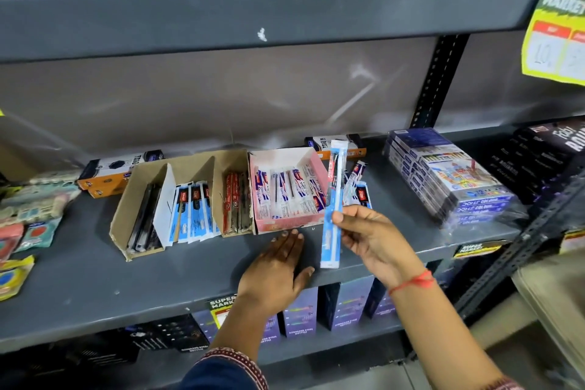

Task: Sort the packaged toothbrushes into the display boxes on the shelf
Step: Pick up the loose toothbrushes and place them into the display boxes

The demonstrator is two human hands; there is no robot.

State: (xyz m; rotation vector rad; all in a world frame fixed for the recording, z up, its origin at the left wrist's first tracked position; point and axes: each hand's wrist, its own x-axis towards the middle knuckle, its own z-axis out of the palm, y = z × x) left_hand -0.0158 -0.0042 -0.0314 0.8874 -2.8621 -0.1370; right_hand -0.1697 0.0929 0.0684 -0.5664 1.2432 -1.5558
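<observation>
My right hand (370, 237) grips a long blue packaged toothbrush (333, 215) near its lower half, holding it upright just right of the pink display box (286, 225). That pink box holds several white and blue toothbrush packs. My left hand (278, 269) rests flat on the grey shelf (95, 279) in front of the pink box, fingers apart, holding nothing. To the left stands a brown cardboard display box (126, 209) with dividers, holding black, blue and red toothbrush packs. A few loose toothbrush packs (359, 187) lie to the right of the pink box, behind the held one.
Stacked blue boxes in plastic wrap (456, 180) sit at the shelf's right, black boxes (544, 155) beyond them. Orange-and-black boxes (117, 174) lie behind the cardboard box. Colourful packets (31, 215) crowd the left end. A yellow price sign (557, 41) hangs at upper right.
</observation>
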